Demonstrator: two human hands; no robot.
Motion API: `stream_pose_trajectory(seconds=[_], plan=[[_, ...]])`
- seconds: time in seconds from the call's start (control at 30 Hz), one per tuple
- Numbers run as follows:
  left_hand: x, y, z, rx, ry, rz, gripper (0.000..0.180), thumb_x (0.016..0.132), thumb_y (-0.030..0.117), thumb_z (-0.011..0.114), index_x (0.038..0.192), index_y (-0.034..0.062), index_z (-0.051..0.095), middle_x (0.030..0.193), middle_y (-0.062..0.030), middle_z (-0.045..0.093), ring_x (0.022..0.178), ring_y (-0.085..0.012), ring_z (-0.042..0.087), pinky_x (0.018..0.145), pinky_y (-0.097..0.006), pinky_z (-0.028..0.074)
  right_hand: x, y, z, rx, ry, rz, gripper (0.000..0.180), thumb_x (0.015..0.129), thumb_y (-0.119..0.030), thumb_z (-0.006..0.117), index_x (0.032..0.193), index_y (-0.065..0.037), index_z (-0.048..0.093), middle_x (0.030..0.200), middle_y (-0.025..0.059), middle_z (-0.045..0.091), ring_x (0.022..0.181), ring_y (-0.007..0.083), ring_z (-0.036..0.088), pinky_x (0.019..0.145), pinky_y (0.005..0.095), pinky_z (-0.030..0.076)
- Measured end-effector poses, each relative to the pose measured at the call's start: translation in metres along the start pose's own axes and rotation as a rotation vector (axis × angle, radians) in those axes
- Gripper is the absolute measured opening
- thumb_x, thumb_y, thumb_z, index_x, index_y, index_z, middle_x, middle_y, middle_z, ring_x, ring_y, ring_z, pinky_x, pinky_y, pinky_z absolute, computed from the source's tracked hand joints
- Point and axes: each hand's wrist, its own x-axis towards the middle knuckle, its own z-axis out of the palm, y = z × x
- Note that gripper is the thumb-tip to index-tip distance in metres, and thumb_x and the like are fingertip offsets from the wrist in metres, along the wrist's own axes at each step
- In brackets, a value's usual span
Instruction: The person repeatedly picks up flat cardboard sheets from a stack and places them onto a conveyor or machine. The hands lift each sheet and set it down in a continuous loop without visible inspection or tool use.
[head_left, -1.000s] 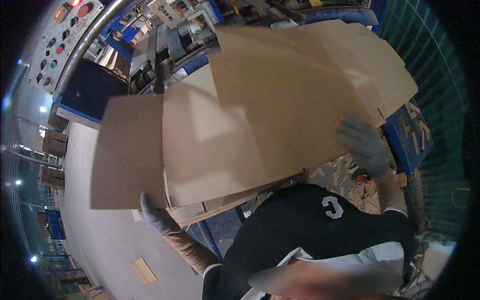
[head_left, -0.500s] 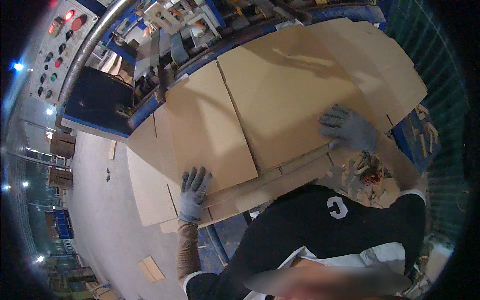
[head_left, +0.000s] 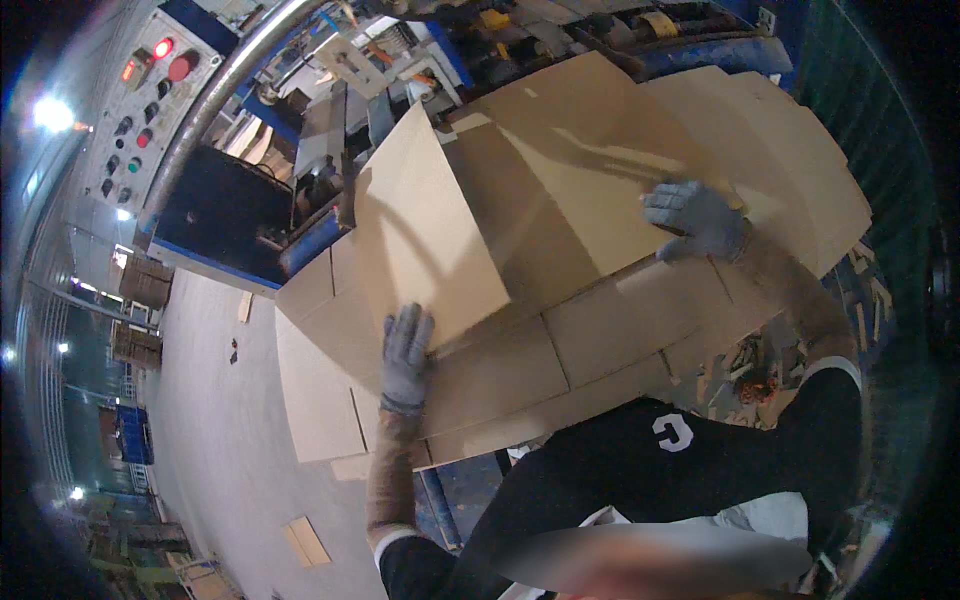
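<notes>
A brown cardboard sheet [head_left: 590, 190] with slots lies on top of other flat cardboard blanks [head_left: 630, 310], close to the machine. Its left panel [head_left: 430, 220] is tilted up along the crease. My left hand [head_left: 405, 362], in a grey glove, rests at the near-left edge of that raised panel, fingers stretched out. On the right part of the sheet lies my right hand [head_left: 697, 220], also gloved in grey, with its fingers extended and the thumb apart. Neither hand is wrapped round anything that I can see.
Beyond the cardboard stands a machine with a blue frame [head_left: 690, 58]. A control panel [head_left: 150, 110] with buttons and red lights is at the far left, beside a curved metal pipe [head_left: 215, 90]. Cardboard scraps [head_left: 755, 375] lie at right; one piece [head_left: 306, 541] is on the floor.
The top sheet has moved away from me toward the machine, baring more of the blanks beneath. Its left panel has risen. Both hands have moved forward with it.
</notes>
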Motion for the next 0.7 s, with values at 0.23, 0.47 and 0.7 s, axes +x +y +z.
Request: stream_pose_trajectory(seconds=[0.23,0.47,0.7], plan=[[0.077,-0.077,0.044,0.202,-0.105,-0.174,0.06,0.085,0.016,0.056,0.141,0.0079,0.035,0.141,-0.0192,0.041,0.133,-0.0326,0.037,0.11,-0.053,0.025,0.073,0.045,0.034,-0.015,0.131,0.198,0.059,0.085,-0.056,0.054,0.117,-0.007,0.058,0.125,0.0141,0.055,0.116,0.0349,0.05,0.098,0.0441,0.04],[0.057,-0.076,0.021,0.088,0.189,-0.517,0.086,0.079,0.035,0.071,0.144,-0.0002,0.027,0.142,-0.0229,0.04,0.135,-0.0391,0.031,0.112,-0.047,0.022,0.053,0.029,0.025,-0.292,0.337,0.568,0.059,0.081,-0.04,0.065,0.129,-0.009,0.051,0.123,0.0167,0.057,0.122,0.0356,0.046,0.099,0.0432,0.04],[-0.145,-0.039,-0.052,0.346,0.198,-1.606,0.086,0.085,0.051,0.06,0.142,-0.0057,0.03,0.135,-0.0301,0.045,0.127,-0.04,0.043,0.106,-0.044,0.035,-0.172,-0.049,-0.006,-0.256,0.193,1.511,0.052,0.092,-0.039,0.053,0.133,-0.007,0.047,0.133,0.02,0.05,0.122,0.0338,0.049,0.101,0.0439,0.04]])
